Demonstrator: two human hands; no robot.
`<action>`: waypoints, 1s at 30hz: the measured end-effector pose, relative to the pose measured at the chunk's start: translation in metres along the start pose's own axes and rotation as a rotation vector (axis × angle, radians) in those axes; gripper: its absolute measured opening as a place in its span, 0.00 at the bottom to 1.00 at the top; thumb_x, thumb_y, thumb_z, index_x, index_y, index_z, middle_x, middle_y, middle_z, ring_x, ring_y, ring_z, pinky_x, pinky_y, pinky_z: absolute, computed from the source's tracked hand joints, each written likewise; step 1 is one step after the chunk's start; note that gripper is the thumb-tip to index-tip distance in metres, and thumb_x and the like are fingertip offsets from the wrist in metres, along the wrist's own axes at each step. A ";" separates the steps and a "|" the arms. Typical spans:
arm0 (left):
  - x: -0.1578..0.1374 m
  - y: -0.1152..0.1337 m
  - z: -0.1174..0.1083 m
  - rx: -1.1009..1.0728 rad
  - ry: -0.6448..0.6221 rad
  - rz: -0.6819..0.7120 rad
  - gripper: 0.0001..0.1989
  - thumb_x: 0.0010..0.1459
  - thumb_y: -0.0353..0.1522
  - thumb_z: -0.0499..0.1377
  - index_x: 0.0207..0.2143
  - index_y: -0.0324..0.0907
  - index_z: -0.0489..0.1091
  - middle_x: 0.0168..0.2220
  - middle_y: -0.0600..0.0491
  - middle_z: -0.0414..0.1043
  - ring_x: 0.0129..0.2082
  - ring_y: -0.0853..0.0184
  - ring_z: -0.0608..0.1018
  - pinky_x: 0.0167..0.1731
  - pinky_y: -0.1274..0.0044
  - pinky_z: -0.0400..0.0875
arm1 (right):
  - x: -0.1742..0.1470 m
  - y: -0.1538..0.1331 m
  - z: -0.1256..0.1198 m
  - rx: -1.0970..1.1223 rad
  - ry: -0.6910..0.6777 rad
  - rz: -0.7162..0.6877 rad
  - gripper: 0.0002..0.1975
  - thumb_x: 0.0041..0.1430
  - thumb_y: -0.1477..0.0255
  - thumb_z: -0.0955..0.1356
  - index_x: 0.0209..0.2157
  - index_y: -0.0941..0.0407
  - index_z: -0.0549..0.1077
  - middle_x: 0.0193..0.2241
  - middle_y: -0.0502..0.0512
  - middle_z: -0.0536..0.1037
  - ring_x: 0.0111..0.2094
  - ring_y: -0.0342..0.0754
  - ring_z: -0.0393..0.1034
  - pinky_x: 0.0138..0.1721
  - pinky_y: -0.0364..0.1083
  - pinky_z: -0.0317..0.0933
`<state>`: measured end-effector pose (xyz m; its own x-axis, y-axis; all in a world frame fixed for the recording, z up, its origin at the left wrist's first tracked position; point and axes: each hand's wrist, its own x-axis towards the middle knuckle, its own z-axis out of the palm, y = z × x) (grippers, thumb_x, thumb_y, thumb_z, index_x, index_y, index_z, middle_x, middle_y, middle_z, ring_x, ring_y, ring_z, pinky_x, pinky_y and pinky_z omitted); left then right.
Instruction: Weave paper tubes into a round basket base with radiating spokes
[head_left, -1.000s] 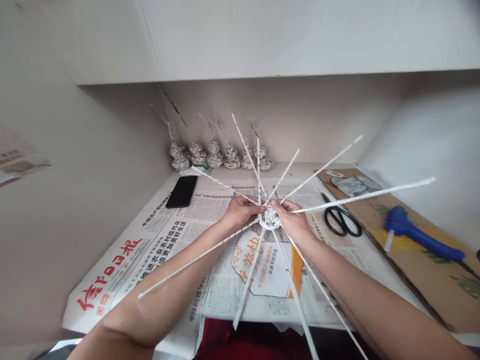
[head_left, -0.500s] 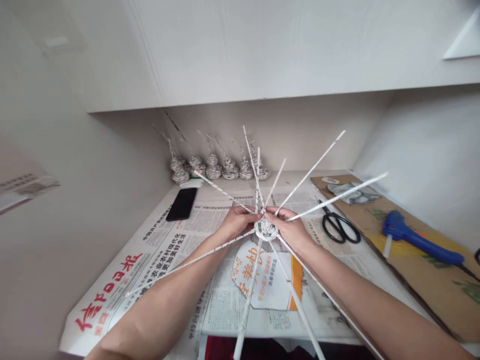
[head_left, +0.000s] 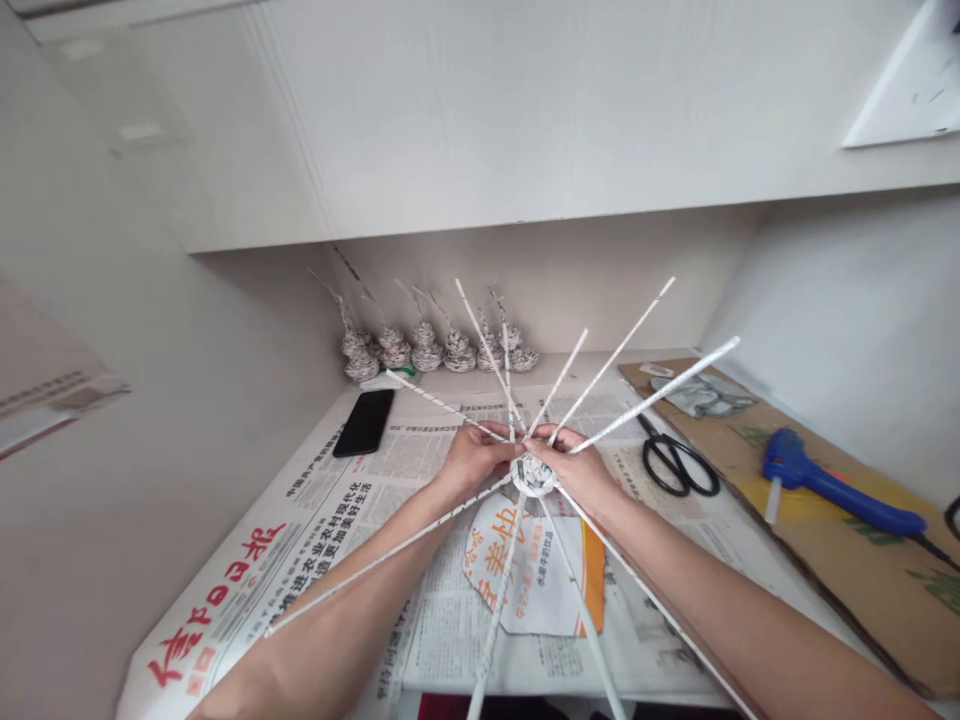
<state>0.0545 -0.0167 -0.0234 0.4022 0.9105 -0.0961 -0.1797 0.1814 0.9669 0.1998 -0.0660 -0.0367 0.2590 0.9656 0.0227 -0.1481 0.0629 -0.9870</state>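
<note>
Between my two hands is a small round woven paper base (head_left: 534, 474), with several rolled-paper sticks (head_left: 630, 405) fanning out from it on all sides. My left hand (head_left: 480, 455) pinches its far left edge, thumb on top. On the far right edge, my right hand (head_left: 574, 460) pinches it too, the thumbs nearly meeting. Some fingers are hidden behind the weave and sticks. Below the base, a piece of printed white and orange packaging (head_left: 536, 575) lies on the newspaper (head_left: 315, 560).
Several gourd-shaped woven paper pieces (head_left: 459, 352) stand along the back wall. A black phone (head_left: 364, 422) lies at left. On the right are black-handled scissors (head_left: 679, 465), and a blue glue gun (head_left: 840, 485) on a cardboard sheet (head_left: 795, 560). A white cabinet (head_left: 480, 120) overhangs the table.
The view has tilted up slightly, so things sit lower. The woven base and its sticks have shifted a little in my hands; both hands keep their pinch.
</note>
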 end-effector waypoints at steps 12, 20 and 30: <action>-0.005 -0.004 0.010 0.320 0.174 0.272 0.14 0.40 0.37 0.69 0.26 0.36 0.74 0.18 0.55 0.71 0.16 0.73 0.68 0.17 0.82 0.57 | 0.001 0.005 0.001 -0.031 0.146 0.036 0.15 0.42 0.59 0.74 0.24 0.56 0.71 0.17 0.47 0.71 0.20 0.43 0.64 0.24 0.43 0.58; -0.004 -0.004 0.003 0.589 0.128 0.364 0.11 0.48 0.35 0.63 0.31 0.37 0.79 0.22 0.52 0.76 0.20 0.70 0.73 0.20 0.81 0.62 | -0.006 -0.004 0.006 0.051 0.079 0.090 0.15 0.40 0.62 0.75 0.25 0.56 0.72 0.19 0.49 0.73 0.23 0.46 0.68 0.27 0.45 0.63; 0.000 0.001 0.002 0.015 0.028 0.004 0.15 0.38 0.36 0.70 0.28 0.35 0.78 0.22 0.49 0.76 0.20 0.69 0.73 0.23 0.78 0.68 | -0.002 -0.001 0.006 0.048 0.187 0.061 0.14 0.37 0.66 0.75 0.27 0.58 0.75 0.22 0.53 0.77 0.25 0.49 0.71 0.29 0.48 0.66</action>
<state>0.0560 -0.0175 -0.0218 0.3762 0.9213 -0.0986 -0.1675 0.1723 0.9707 0.1938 -0.0663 -0.0343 0.4206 0.9044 -0.0717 -0.2136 0.0219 -0.9767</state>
